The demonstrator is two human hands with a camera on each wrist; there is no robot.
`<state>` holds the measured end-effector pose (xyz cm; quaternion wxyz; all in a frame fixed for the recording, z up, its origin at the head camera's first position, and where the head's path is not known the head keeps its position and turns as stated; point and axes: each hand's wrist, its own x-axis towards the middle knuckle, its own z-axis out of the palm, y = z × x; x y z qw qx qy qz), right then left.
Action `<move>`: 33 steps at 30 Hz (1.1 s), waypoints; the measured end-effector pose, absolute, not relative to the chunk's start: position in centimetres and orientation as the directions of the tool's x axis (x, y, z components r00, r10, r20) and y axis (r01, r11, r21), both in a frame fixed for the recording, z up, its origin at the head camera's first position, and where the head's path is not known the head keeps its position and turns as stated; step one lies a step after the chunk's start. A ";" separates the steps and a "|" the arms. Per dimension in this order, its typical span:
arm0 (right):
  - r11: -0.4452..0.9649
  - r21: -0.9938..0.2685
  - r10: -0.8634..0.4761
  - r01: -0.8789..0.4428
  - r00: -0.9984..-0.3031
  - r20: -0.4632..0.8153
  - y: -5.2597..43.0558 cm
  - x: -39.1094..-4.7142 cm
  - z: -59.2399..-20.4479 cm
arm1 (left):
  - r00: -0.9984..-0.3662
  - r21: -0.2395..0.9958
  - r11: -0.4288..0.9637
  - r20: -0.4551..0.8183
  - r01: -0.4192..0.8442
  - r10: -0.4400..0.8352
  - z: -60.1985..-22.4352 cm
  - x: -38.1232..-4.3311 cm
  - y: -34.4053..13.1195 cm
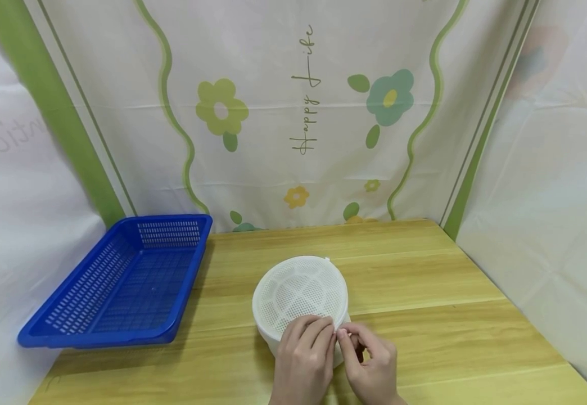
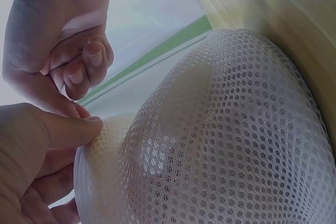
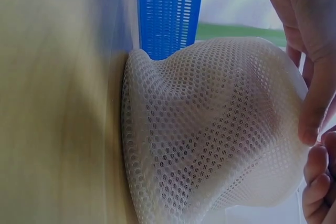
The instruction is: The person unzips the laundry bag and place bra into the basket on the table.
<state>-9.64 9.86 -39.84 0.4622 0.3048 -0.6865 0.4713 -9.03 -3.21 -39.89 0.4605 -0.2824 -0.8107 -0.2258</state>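
Note:
A round white mesh laundry bag (image 1: 301, 289) stands on the table in front of me, its flat netted top facing up inside a stiff rim. My left hand (image 1: 303, 357) grips the near side of that rim, fingers bent over the top; in the left wrist view its thumb (image 2: 79, 130) presses against the mesh. Close beside it, my right hand (image 1: 369, 360) pinches the rim's near right edge between thumb and forefinger, other fingers curled in. What lies between those fingertips is hidden. The bag's mesh side (image 3: 205, 124) bulges and folds in the right wrist view.
A blue plastic basket (image 1: 172, 323) with slotted walls sits at the left of the wooden table (image 1: 455, 349). Flower-printed white cloth (image 1: 273, 73) hangs behind the table, and more white cloth lines both sides.

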 end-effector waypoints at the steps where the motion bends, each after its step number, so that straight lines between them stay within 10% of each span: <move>1: 0.379 -0.366 0.020 -0.850 -0.387 0.922 9.9 -9.7 -39.9 | -0.415 0.104 0.742 0.875 0.663 0.248 -39.9 -9.0 -3.2; 33: 0.460 -0.485 0.125 -0.744 -0.487 0.864 10.1 -9.6 -40.4 | -0.370 0.095 0.734 0.902 0.673 0.222 -39.9 -9.1 -3.2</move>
